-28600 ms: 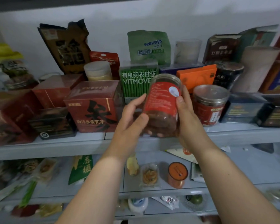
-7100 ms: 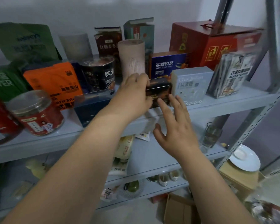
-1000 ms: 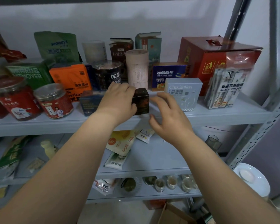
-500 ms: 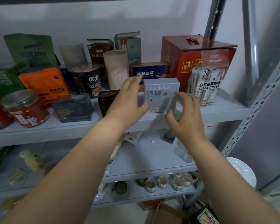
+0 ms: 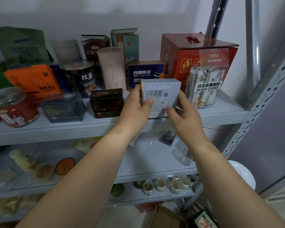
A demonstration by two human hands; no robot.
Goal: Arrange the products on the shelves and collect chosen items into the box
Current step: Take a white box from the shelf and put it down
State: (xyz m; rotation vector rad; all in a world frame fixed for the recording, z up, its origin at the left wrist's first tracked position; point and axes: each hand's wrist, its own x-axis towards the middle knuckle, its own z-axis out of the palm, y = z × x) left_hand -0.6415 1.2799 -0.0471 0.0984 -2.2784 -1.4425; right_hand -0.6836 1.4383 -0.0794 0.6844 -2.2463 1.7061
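Seen from the head camera, both hands have left the small black box [image 5: 106, 103] and closed on the pale grey tea box [image 5: 161, 96] at the front of the upper shelf [image 5: 89, 127]. The left hand [image 5: 135, 111] pinches its left side and the right hand [image 5: 183, 111] clasps its right. This box is probably the next to be straightened or collected.

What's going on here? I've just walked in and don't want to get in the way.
A person is sorting shelved products. The left hand and right hand grip a pale blue tea box by its sides, at the front of the upper shelf between a black box and a black coffee pack. Whether it rests there or is lifted is unclear. A cardboard box sits on the floor below.
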